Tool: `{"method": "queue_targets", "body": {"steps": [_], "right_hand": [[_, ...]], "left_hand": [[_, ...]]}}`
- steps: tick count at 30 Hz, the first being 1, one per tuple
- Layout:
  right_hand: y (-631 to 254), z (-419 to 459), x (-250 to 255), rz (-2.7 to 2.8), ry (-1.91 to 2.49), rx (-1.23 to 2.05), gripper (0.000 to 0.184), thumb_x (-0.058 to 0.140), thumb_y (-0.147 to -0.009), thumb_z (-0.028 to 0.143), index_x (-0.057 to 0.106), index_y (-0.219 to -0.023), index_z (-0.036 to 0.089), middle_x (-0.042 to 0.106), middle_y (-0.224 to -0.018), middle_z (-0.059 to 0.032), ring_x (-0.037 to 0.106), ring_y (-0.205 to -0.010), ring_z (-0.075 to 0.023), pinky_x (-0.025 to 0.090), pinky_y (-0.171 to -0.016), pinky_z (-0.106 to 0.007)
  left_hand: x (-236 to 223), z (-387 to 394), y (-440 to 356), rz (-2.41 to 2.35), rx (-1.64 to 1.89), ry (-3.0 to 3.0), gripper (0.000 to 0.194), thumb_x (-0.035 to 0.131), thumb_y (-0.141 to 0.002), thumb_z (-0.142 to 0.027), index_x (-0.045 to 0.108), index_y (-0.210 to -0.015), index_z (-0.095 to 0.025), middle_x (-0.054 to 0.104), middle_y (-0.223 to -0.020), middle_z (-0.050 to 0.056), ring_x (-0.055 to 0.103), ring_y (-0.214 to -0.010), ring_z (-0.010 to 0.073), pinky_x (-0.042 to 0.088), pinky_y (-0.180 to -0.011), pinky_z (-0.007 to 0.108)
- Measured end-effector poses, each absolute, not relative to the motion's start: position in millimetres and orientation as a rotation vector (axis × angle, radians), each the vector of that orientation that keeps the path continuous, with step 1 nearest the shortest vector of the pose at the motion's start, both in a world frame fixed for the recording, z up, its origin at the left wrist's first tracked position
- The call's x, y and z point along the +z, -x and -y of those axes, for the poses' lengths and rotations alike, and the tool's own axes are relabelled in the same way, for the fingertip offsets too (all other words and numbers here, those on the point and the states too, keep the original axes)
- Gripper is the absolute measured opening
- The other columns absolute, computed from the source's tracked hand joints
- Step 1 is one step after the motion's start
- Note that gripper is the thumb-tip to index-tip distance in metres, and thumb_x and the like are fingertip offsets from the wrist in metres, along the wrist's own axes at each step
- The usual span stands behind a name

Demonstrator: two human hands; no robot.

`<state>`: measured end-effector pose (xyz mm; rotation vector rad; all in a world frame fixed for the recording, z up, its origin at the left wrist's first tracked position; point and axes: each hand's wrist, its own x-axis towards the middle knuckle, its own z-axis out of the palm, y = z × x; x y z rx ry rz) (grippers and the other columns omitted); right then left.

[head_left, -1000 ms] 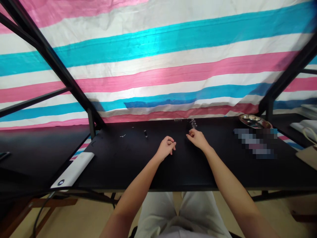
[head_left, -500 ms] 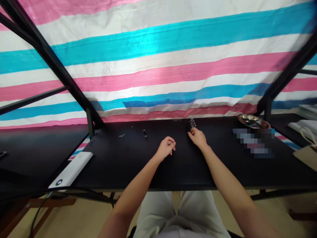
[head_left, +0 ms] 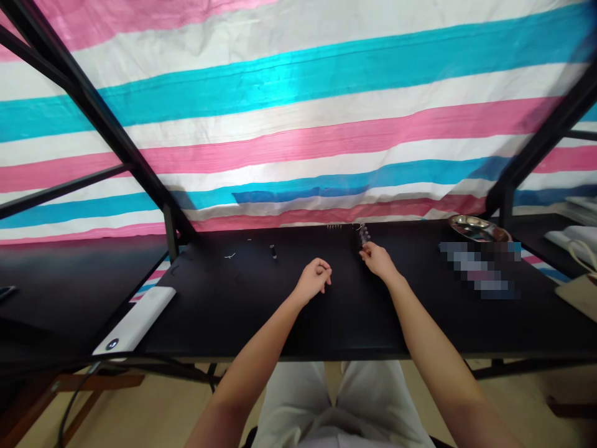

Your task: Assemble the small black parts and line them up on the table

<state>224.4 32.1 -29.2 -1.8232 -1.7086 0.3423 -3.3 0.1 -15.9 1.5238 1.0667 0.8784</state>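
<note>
My right hand (head_left: 379,260) is over the black table with thumb and forefinger brought together at the near end of a short row of small, clear, knobbly pieces (head_left: 364,233). What sits between those fingertips is too small to make out. A thin, pale curved bit (head_left: 358,226) lies by the far end of that row. To the left, my left hand (head_left: 314,277) hovers low or rests on the table, its fingers loosely curled in; whether anything is inside is hidden. Farther left lies a small black cylinder (head_left: 273,252) with a light tip.
A row of tiny light pieces (head_left: 334,226) lies along the table's (head_left: 224,311) back edge. Pale thin scraps (head_left: 229,256) are on the left. A white power strip-like box (head_left: 135,320) stands at the left edge, a shiny metal dish (head_left: 480,229) at back right, beyond a blurred patch.
My right hand has shifted slightly right and nearer to me, exposing more of the clear pieces' near end. My left hand stays almost where it was.
</note>
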Motion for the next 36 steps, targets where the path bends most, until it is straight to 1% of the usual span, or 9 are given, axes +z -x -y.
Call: {"method": "queue_targets", "body": {"steps": [8,16,26,31,33,36], "right_hand": [[-219,-31,-27,1.701,1.866,0.305,0.012,0.053,-0.079,0.026,0.059,-0.089,0.021,0.066,-0.076,-0.0048,0.06,-0.071,-0.0176,0.036,-0.06,-0.025],[-217,-28,-23,1.692,1.892,0.301,0.013,0.051,-0.08,0.028,0.059,-0.088,0.021,0.066,-0.075,-0.0029,0.06,-0.072,-0.0167,0.037,-0.06,-0.024],[-220,-26,-17,1.675,1.986,0.277,0.015,0.051,-0.08,0.029,0.06,-0.09,0.021,0.067,-0.079,-0.0043,0.061,-0.076,-0.0182,0.038,-0.061,-0.024],[-226,-24,-12,1.553,2.156,0.198,0.022,0.05,-0.081,0.037,0.063,-0.088,0.02,0.067,-0.082,-0.0081,0.063,-0.077,-0.021,0.04,-0.062,-0.027],[-226,-24,-13,1.531,2.201,0.185,0.026,0.049,-0.081,0.041,0.064,-0.088,0.02,0.067,-0.083,-0.0089,0.063,-0.077,-0.0216,0.041,-0.063,-0.028],[-224,-26,-16,1.536,2.234,0.189,0.028,0.048,-0.082,0.043,0.064,-0.089,0.021,0.067,-0.085,-0.0091,0.063,-0.078,-0.0218,0.042,-0.064,-0.028]], "left_hand": [[-12,2,3,-1.088,0.871,-1.539,0.01,0.051,-0.078,-0.026,0.047,-0.08,-0.017,0.057,-0.055,-0.004,0.043,-0.031,0.0045,0.031,-0.033,0.015],[-12,2,2,-1.09,0.868,-1.53,0.01,0.05,-0.078,-0.026,0.046,-0.08,-0.017,0.056,-0.055,-0.005,0.042,-0.03,0.004,0.031,-0.033,0.015],[-10,2,3,-1.097,0.859,-1.528,0.01,0.05,-0.078,-0.025,0.046,-0.08,-0.017,0.056,-0.055,-0.005,0.042,-0.031,0.004,0.032,-0.033,0.015],[-7,4,3,-1.106,0.853,-1.527,0.01,0.05,-0.078,-0.026,0.046,-0.08,-0.017,0.056,-0.054,-0.005,0.042,-0.03,0.004,0.031,-0.033,0.015],[-7,4,2,-1.11,0.848,-1.527,0.01,0.051,-0.077,-0.026,0.046,-0.079,-0.017,0.056,-0.054,-0.005,0.041,-0.03,0.004,0.031,-0.033,0.015],[-8,4,1,-1.108,0.847,-1.539,0.01,0.05,-0.078,-0.026,0.046,-0.079,-0.017,0.057,-0.055,-0.005,0.042,-0.031,0.004,0.031,-0.034,0.015]]}}
